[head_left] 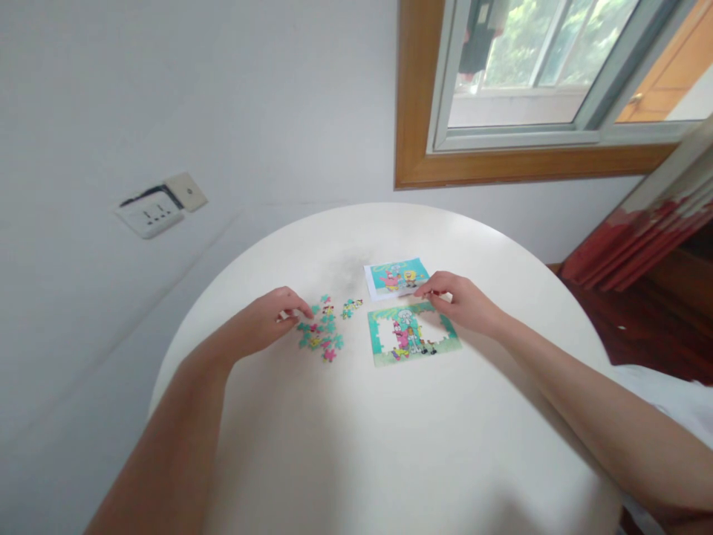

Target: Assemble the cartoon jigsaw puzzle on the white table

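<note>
On the white round table [334,446] a jigsaw puzzle [412,334] lies flat, with cartoon figures in its middle and pale gaps on both sides of them. Behind it is a reference picture card [390,279] with similar cartoon figures. Loose puzzle pieces [328,342] in green, pink and yellow are scattered to the left. My left hand [270,319] reaches the left edge of these pieces, thumb and forefinger apart. Over the puzzle's upper right corner, near the card, hovers my right hand [468,301] with curled fingers; anything between its fingertips is too small to make out.
A small cluster of pieces [352,307] lies between the loose pieces and the puzzle. The wall behind the table carries a power socket [150,212]. A wood-framed window [412,111] is at the upper right, with a red and cream curtain [640,238] beside it.
</note>
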The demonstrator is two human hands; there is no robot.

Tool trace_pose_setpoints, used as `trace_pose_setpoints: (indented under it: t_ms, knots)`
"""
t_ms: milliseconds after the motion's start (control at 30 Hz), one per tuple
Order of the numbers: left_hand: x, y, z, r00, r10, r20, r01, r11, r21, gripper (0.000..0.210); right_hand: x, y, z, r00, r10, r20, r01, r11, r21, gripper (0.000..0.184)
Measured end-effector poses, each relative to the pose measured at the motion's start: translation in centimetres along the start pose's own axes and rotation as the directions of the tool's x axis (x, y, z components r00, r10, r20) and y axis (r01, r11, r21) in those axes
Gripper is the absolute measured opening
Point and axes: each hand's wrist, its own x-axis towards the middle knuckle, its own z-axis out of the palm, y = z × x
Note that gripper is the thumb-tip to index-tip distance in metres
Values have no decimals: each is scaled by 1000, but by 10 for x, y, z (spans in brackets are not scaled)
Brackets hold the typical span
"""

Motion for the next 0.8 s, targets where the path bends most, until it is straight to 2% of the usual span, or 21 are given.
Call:
trace_pose_setpoints:
  t_ms: [100,200,300,467,600,800]
  knots:
    - [4,0,6,999,16,-41,-16,1000,1,36,0,1,1,1000,0,1,0,1000,-1,32]
    - [13,9,18,981,165,-104,-155,983,95,36,0,1,1,1000,2,1,-2,1000,2,32]
    - [20,21,32,958,250,-139,-225,959,173,36,0,1,0,1000,-2,2,2,1000,9,31]
    - [25,29,45,961,224,-165,-178,951,254,31,1,0,-1,1000,-3,-7,3,1000,16,30]
    - [26,28,51,969,175,-174,-133,965,228,30,1,0,-2,1000,-5,-9,5,1000,16,31]
    - [27,24,52,966,217,-138,-195,968,159,27,2,0,-3,1000,-9,-12,9,1000,18,31]
